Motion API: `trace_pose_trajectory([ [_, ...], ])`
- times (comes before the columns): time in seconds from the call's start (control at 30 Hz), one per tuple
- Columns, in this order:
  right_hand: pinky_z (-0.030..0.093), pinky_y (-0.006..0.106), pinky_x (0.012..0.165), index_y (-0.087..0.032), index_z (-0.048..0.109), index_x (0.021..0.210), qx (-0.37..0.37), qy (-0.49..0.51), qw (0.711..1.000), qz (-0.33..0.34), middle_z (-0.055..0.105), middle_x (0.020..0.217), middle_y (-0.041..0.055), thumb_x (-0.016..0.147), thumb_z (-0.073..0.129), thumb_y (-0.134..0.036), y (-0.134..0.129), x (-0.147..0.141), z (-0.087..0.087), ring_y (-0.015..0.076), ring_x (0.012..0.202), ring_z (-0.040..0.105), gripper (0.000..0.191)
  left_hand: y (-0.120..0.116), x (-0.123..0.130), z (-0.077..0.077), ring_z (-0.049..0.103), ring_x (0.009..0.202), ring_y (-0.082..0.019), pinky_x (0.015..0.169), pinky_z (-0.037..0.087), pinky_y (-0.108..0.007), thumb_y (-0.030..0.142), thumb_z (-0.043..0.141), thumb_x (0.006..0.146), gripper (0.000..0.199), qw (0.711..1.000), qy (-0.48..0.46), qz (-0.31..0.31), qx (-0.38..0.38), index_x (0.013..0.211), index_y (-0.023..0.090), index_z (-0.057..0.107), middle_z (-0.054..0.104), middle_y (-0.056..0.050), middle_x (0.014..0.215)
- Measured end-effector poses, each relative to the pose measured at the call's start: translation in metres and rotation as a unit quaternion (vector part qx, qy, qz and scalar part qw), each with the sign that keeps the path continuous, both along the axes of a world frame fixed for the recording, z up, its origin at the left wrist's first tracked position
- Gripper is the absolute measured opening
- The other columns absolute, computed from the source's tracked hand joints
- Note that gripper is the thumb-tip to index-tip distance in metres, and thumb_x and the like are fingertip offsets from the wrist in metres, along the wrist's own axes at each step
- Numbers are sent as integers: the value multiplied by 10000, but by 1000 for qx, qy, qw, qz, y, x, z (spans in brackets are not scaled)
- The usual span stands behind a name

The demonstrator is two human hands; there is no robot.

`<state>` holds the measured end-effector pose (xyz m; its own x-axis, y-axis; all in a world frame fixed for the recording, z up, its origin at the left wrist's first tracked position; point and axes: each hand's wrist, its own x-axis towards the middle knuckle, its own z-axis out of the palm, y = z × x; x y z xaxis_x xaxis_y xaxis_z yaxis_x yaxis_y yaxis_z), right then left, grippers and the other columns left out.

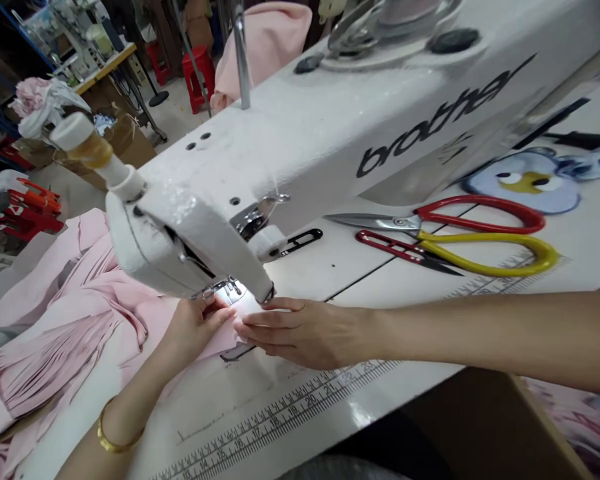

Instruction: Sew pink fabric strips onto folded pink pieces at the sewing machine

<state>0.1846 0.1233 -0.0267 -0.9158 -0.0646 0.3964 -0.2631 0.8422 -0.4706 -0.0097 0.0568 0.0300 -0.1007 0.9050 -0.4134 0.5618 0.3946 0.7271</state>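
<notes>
A white sewing machine [290,153] marked "brother" stretches across the view, its lamp lighting the presser foot [234,288]. Pink fabric [225,341] lies under the needle area and spreads left in a gathered heap. Close to the presser foot, my left hand [197,327] pinches the fabric between thumb and fingers; a gold bangle circles that wrist. My right hand [305,333] rests at the fabric's right edge, fingers stretched out and lying flat. The machine head partly hides the needle and my left fingertips.
Right of the machine lie large scissors [490,250] with red and yellow handles, red thread snips [395,248] and a blue cloth piece [525,181] with a face pattern. A ruler scale [290,410] runs along the table's front. Red stools [199,77] stand behind.
</notes>
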Motion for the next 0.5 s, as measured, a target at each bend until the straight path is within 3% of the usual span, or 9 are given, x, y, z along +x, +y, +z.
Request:
trace_pose_trajectory([
  [0.13, 325, 346, 1017, -143, 450, 1251, -55, -25, 998, -7, 508, 1252, 71, 943, 302, -178, 1, -2, -5, 166, 1202, 417, 344, -5, -2, -7, 526, 612, -162, 586, 395, -245, 271, 616, 680, 105, 997, 65, 33, 36, 616, 193, 589, 576, 10, 596],
  [0.3, 368, 391, 979, -125, 540, 1161, -54, 13, 998, -14, 542, 1207, 99, 926, 259, -115, 1, -2, -11, 204, 1162, 447, 367, -6, -3, -8, 540, 599, -177, 580, 404, -251, 292, 643, 628, 104, 995, 76, 69, 11, 603, 206, 591, 589, 10, 573],
  [0.4, 374, 360, 976, -102, 577, 1090, -69, 1, 997, -31, 553, 1191, 101, 927, 302, -150, 1, -2, -12, 202, 1130, 472, 323, -6, -3, -9, 543, 593, -176, 586, 408, -255, 311, 629, 635, 113, 996, 67, 64, -3, 604, 208, 597, 600, 4, 588],
  [0.5, 356, 319, 1003, -164, 580, 1081, -130, -45, 990, -45, 576, 1164, 51, 912, 367, -171, 1, -3, -10, 168, 1131, 474, 272, -5, 0, -6, 566, 645, -195, 629, 416, -273, 318, 616, 647, 124, 994, 85, 60, -12, 597, 206, 594, 624, -4, 631],
])
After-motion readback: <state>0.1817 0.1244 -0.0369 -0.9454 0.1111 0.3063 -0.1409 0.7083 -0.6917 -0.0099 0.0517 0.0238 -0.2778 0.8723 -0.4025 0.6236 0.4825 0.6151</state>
